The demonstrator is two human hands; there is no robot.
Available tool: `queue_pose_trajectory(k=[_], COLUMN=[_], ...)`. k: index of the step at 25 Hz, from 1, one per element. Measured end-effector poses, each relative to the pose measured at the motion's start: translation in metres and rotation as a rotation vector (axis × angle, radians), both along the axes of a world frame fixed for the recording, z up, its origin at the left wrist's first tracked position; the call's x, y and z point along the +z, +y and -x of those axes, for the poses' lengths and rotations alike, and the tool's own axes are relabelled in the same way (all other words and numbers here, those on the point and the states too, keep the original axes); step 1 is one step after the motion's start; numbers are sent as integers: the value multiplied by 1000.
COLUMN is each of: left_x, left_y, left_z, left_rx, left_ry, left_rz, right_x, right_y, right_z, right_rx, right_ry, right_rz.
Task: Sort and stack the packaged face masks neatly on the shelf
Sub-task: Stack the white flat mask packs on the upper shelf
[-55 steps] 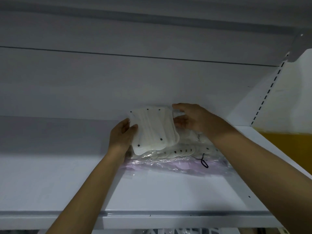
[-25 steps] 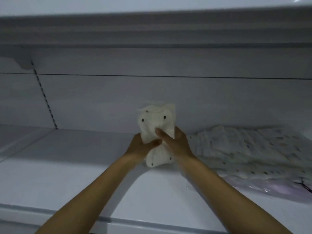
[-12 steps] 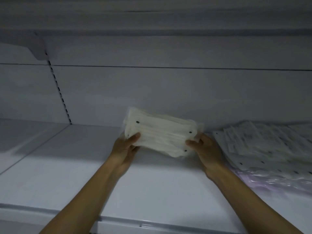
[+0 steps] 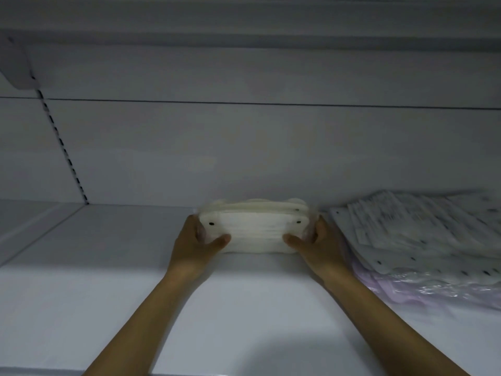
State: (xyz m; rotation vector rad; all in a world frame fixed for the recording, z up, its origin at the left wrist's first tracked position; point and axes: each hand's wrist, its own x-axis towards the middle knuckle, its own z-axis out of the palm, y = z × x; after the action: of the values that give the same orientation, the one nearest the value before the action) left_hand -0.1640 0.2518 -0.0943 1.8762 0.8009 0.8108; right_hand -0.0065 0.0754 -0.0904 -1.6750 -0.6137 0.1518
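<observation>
Since half a second ago the mask bundle (image 4: pixel 254 230) has come down onto the shelf (image 4: pixel 108 267) at the far wall, long axis left-right. Left hand (image 4: pixel 193 244) and right hand (image 4: pixel 315 244) grip its ends; loose pile (image 4: pixel 423 234) lies right.

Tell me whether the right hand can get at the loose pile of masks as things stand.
Probably yes. The pile lies just beside the right hand on the same shelf, with nothing between them. But that hand grips one end of the white bundle, so it must let go first.
</observation>
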Motion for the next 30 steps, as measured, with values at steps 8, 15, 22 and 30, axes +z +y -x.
queue_pose_trajectory(k=[8, 15, 22, 30], left_x=[3, 4, 3, -1], left_y=[-11, -16, -17, -15], left_z=[3, 6, 5, 9], left_rx=[-21, -65, 24, 55], left_ry=[-100, 0, 190, 172], left_rz=[-67, 3, -203, -152], right_x=[5, 3, 0, -11], right_y=[-7, -10, -10, -4], right_z=[10, 12, 15, 4], right_rx=[-108, -117, -103, -92], right_ry=[-80, -78, -185, -174], right_rz=[-134, 19, 94, 221])
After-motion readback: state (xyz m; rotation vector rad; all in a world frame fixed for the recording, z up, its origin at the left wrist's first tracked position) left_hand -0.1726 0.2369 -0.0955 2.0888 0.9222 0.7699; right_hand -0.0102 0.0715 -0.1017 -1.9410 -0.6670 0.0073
